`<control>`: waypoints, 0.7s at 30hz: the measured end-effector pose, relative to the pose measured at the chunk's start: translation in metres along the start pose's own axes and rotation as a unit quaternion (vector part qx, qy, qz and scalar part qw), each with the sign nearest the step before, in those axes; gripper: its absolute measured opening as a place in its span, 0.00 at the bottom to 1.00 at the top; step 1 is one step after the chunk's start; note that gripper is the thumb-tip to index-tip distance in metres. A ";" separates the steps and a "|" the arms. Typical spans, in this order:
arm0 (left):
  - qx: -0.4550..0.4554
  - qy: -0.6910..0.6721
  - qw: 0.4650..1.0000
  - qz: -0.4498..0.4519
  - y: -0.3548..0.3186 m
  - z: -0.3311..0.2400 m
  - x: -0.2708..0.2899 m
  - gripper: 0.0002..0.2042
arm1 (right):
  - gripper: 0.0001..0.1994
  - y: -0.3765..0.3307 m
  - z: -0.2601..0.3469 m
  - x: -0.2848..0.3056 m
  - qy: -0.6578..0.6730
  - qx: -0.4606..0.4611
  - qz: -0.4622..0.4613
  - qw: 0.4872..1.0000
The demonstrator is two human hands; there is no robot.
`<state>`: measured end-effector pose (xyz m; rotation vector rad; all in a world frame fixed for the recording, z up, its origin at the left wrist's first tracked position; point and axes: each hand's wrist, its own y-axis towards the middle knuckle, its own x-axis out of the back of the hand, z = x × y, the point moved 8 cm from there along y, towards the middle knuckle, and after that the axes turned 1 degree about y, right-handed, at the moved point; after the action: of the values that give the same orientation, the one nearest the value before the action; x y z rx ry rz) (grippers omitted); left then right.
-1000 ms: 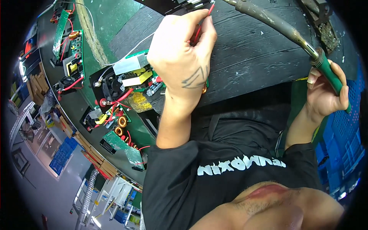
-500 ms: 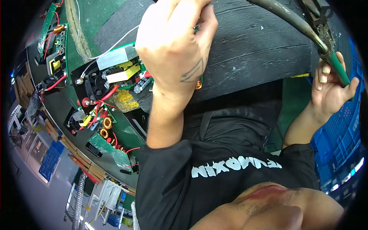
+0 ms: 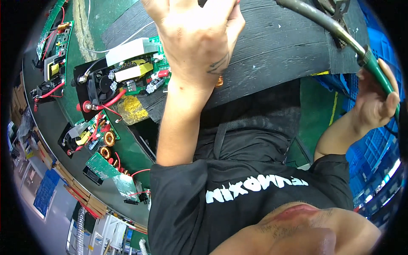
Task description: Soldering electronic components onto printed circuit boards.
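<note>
My left hand is raised over the black ribbed mat, back of the hand toward me. Its fingers are pinched together at the top edge of the view, where only a sliver of a red wire shows. A copper coil peeks out under the wrist. My right hand grips the green handle of a soldering iron, whose dark barrel reaches up and left across the mat. Just left of my left hand lies a green circuit board with a black fan.
A small bag of yellow parts lies beside the fan board. More circuit boards with red wires and copper coils line the curved green bench to the left. Blue crates stand at the right. My black shirt fills the lower middle.
My left hand has moved up toward the top edge, so its fingertips and most of the red wire are now cut off. My right hand keeps hold of the iron.
</note>
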<state>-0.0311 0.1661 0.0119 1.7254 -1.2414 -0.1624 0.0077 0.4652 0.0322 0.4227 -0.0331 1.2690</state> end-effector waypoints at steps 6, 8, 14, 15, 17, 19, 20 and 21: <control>0.013 -0.010 1.000 0.005 0.000 -0.003 0.006 0.08 | 0.32 -0.012 -0.002 -0.017 0.016 0.014 0.037 0.999; 0.011 0.122 0.987 0.100 0.002 -0.005 -0.002 0.08 | 0.29 -0.018 -0.005 -0.022 0.052 0.020 0.031 0.998; 0.098 0.034 0.990 0.093 0.001 0.006 -0.005 0.07 | 0.28 -0.027 -0.021 -0.024 0.118 -0.003 0.009 0.993; 0.076 0.055 0.990 0.101 0.002 0.003 -0.006 0.07 | 0.28 -0.028 -0.023 -0.024 0.132 -0.005 0.008 0.991; 0.054 0.082 0.989 0.109 0.001 0.004 -0.012 0.06 | 0.29 -0.030 -0.025 -0.028 0.134 -0.013 0.000 0.991; 0.043 -0.179 0.980 -0.079 -0.002 0.014 -0.002 0.06 | 0.28 -0.031 -0.026 -0.031 0.144 -0.013 -0.012 0.989; 0.043 -0.178 0.980 -0.078 -0.004 0.016 -0.003 0.06 | 0.28 -0.031 -0.027 -0.031 0.145 -0.015 -0.012 0.989; 0.046 -0.188 0.978 -0.081 -0.005 0.017 -0.004 0.06 | 0.28 -0.032 -0.029 -0.032 0.150 -0.017 -0.008 0.988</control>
<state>-0.0392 0.1585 -0.0026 1.9355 -1.3933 -0.5576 0.0214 0.4380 -0.0117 0.1991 0.2042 1.3028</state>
